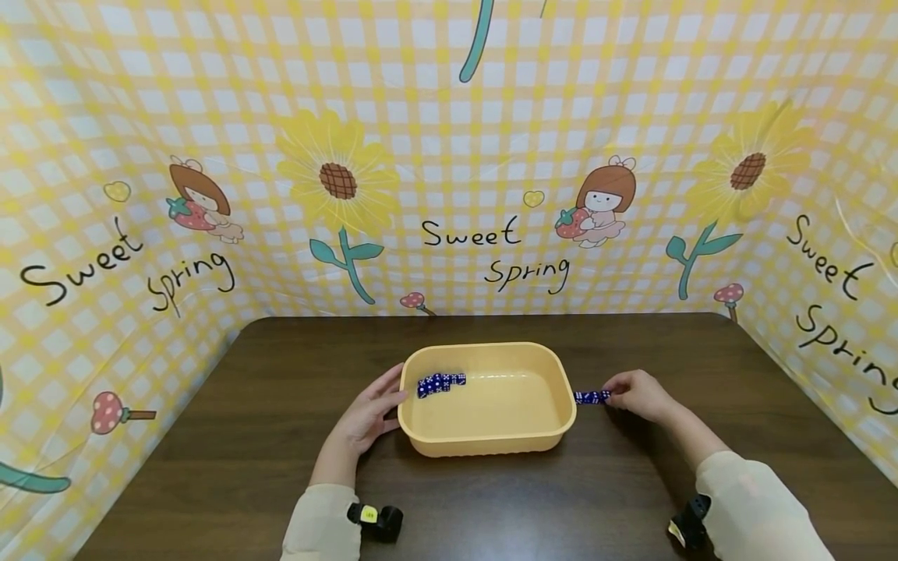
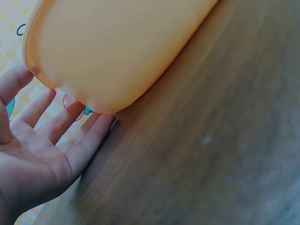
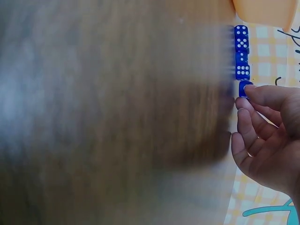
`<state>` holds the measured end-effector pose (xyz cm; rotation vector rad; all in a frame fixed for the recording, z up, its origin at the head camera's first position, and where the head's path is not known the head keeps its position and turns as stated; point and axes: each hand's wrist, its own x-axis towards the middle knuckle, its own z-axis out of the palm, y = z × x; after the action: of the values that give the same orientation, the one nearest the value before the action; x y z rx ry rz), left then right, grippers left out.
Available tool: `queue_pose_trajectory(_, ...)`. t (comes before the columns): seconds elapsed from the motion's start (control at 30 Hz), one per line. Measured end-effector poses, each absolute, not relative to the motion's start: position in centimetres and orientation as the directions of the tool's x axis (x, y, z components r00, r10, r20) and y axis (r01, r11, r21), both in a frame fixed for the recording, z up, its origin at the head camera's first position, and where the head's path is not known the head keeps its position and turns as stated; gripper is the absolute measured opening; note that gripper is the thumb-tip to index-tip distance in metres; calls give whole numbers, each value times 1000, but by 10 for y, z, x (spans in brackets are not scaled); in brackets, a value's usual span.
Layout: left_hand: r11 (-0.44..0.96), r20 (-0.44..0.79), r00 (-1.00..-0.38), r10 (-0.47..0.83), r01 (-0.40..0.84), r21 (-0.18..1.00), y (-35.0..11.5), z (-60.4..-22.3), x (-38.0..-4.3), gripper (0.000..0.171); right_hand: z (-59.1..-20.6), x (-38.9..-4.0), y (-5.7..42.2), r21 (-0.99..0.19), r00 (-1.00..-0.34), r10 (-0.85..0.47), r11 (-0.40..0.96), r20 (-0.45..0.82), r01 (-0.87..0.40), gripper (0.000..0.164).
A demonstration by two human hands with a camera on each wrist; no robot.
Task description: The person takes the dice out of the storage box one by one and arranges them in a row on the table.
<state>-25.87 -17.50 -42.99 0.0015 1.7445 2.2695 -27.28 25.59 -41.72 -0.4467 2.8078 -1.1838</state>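
Observation:
A yellow plastic basin (image 1: 484, 446) stands on the table, with several blue dice (image 1: 436, 383) grouped inside at its left. My left hand (image 1: 365, 411) touches the basin's left side, its fingers spread and fairly straight in the left wrist view, fingertips along the wall. To the right of the basin, a short row of blue dice with white pips (image 3: 242, 51) lies on the table. At the row's right end my right hand (image 1: 640, 394) pinches one blue die (image 3: 243, 88) between thumb and forefinger. That die is partly covered by the thumb in the right wrist view.
The dark wooden table (image 1: 295, 467) ends at a yellow checked cloth backdrop (image 1: 449, 156) at the back and sides. A black wrist strap with a device (image 1: 382, 522) is on the left wrist, and another black device (image 1: 691, 522) is on the right.

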Motion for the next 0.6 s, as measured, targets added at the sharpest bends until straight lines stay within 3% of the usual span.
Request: queue_pose_trajectory(0.6,-233,-168,-962,216,-217,948,-175,-430,-258,53,-419,-273,251,-725,-956,-286,646,59,-238,12)
